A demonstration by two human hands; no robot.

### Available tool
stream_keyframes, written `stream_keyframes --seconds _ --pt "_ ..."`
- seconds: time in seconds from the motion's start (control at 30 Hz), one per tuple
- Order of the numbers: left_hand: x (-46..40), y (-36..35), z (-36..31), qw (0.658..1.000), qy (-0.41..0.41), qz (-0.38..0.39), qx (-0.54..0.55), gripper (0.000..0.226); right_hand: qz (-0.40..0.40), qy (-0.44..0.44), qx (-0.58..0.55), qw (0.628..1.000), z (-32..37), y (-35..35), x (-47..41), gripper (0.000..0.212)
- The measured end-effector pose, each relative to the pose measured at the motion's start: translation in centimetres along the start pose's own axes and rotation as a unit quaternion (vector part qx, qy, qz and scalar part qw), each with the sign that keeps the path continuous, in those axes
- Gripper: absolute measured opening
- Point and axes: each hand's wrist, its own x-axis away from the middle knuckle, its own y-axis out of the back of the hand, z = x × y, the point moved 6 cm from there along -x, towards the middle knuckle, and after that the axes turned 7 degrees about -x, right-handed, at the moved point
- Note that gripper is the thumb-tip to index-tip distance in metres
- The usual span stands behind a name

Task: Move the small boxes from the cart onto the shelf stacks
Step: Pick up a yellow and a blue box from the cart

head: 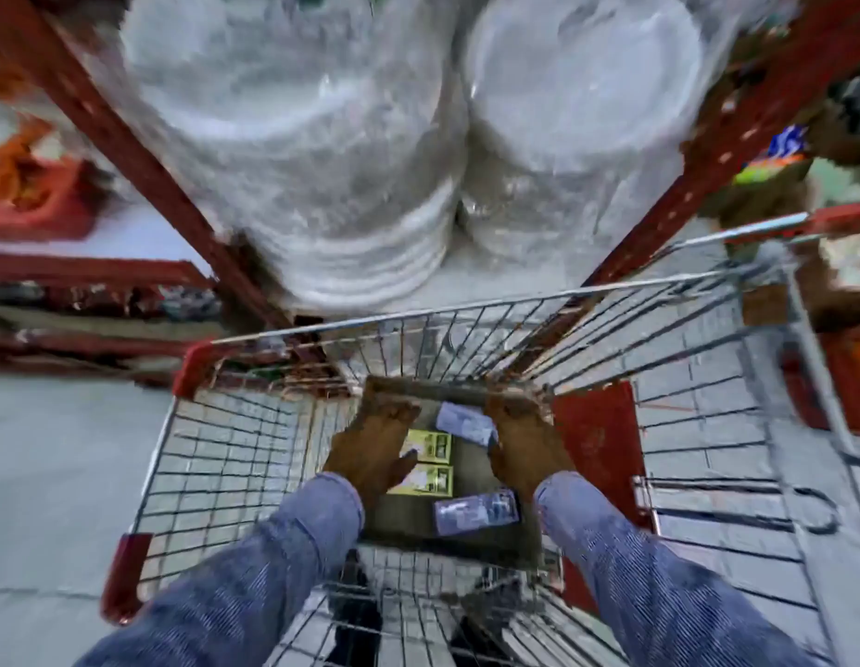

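While both hands are down inside the wire shopping cart with red plastic corners (pixel 197 358), not much looks done yet. Left hand (pixel 375 445) spread flat, resting on the two yellow-green small boxes (pixel 430 462) lying side by side in the shallow brown cardboard tray (pixel 466 527). Right hand (pixel 519 435) curled around a pale blue-white small box (pixel 466 423) at the tray's far end, seemingly pinching it, though too blurry to swear by. Another bluish-purple small box (pixel 476 512) lying loose at the near edge, untouched. So four boxes visible in the cart, none lifted clear. Straight ahead, red metal shelf uprights (pixel 144 151) and plastic-wrapped stacks of white plates (pixel 322 161). Can't tell which shelf stacks are the target. Pretty much everything left to do.
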Motion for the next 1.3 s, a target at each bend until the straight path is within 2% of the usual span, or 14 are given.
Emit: stream_keyframes --seconds 0.03,0.17,0.37,0.5,0.7,0.83,0.87,0.97,1.03,1.13,1.23,1.3 --pt "-0.9 -1.3 0.7 1.0 0.009 0.019 0.011 0.058 0.009 0.0 0.017 1.0 -0.4 -1.3 -1.0 0.055" --pt "-4.2 -5.2 3.3 0.996 -0.004 0.073 -0.057 0.057 0.004 -0.033 0.064 0.997 -2.1 -5.5 -4.4 0.052" --pt "-7.8 -8.8 4.7 0.986 -0.048 0.135 -0.079 0.063 0.037 -0.023 0.046 0.998 -2.8 -9.8 -7.7 0.048" --pt "-8.9 -10.1 5.2 0.977 -0.086 0.167 -0.105 0.053 0.053 -0.016 0.05 0.997 -3.2 -10.9 -8.9 0.042" --pt "-9.0 -10.1 5.3 0.964 -0.11 0.191 -0.148 0.054 0.063 -0.032 0.028 0.997 -3.3 -10.3 -8.8 0.047" --pt "-8.4 -8.6 4.2 0.966 -0.104 0.166 -0.17 0.054 0.043 -0.036 0.002 0.998 -2.6 -8.0 -7.9 0.041" --pt "-7.1 -6.1 3.1 0.967 -0.112 0.143 -0.178 0.054 0.03 -0.032 0.002 0.999 -1.7 -5.2 -6.5 0.041" --pt "-5.4 -3.7 2.1 0.973 -0.126 0.115 -0.154 0.061 0.015 -0.029 -0.008 0.999 -0.7 -2.4 -4.9 0.039" --pt "-3.2 -0.4 1.5 0.977 -0.132 0.082 -0.149 0.06 -0.001 -0.021 -0.019 1.0 0.4 0.7 -3.3 0.031" --pt "1.1 7.7 -0.4 0.979 -0.161 -0.008 -0.127 0.057 -0.04 0.002 -0.039 0.998 3.2 7.9 0.0 0.023" --pt "5.6 15.7 -2.1 0.976 -0.151 -0.066 -0.14 0.047 -0.122 0.038 -0.043 0.991 5.8 15.9 3.8 0.037" --pt "8.2 20.3 -3.1 0.972 -0.143 -0.106 -0.152 0.043 -0.146 0.065 -0.028 0.987 7.8 20.5 6.2 0.045"
